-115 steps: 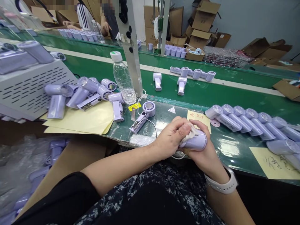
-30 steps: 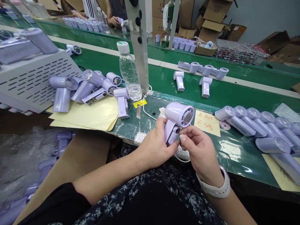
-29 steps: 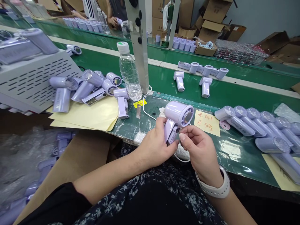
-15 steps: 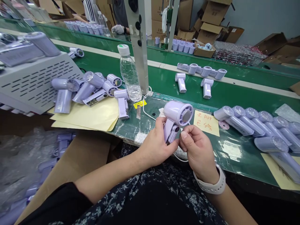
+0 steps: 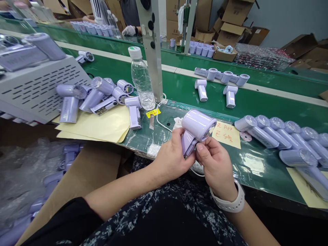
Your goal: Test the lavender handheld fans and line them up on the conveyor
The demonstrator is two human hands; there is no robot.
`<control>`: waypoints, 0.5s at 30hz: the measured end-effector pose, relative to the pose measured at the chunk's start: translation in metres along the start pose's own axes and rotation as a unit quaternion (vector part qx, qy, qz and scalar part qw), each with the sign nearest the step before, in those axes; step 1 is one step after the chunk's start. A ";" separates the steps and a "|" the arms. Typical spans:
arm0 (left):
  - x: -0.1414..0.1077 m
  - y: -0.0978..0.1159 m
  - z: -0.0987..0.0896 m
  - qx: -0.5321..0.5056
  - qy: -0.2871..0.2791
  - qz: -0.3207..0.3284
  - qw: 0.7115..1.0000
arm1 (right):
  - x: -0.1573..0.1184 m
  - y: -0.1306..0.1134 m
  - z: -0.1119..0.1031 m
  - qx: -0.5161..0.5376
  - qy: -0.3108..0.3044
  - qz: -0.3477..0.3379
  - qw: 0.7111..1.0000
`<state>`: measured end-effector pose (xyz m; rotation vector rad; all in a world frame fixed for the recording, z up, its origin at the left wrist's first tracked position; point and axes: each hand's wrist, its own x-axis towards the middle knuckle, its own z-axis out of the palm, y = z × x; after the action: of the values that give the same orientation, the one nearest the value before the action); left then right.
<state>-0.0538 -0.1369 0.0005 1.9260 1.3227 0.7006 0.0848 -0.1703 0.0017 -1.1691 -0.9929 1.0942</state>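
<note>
Head: fan [image 5: 198, 123] in left grip [image 5: 169, 155]

Head-worn, facing forward — down, near bench [image 5: 269, 176]

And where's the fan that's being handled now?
In the head view, just right of centre: the fan is in the left hand, with the right hand close beside it.

The left hand [image 5: 171, 156] is curled in a grip, the left forearm [image 5: 124, 188] slanted up from the lower left. Close beside it, the right hand [image 5: 217, 165] is half curled, the right forearm [image 5: 252, 223] angled.
</note>
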 end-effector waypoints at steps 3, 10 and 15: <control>0.002 0.002 -0.008 -0.156 -0.066 -0.030 0.985 | -0.002 0.005 -0.004 0.029 -0.025 0.011 0.999; 0.006 0.001 -0.017 -0.437 -0.189 -0.079 0.876 | -0.003 0.009 -0.014 0.116 -0.037 -0.001 0.993; 0.016 -0.006 0.009 -0.415 -0.133 -0.081 0.896 | 0.002 0.002 -0.027 0.071 0.055 -0.086 0.992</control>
<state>-0.0447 -0.1225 -0.0090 1.1486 0.7972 0.7251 0.1111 -0.1734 -0.0040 -0.9990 -0.8973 0.9379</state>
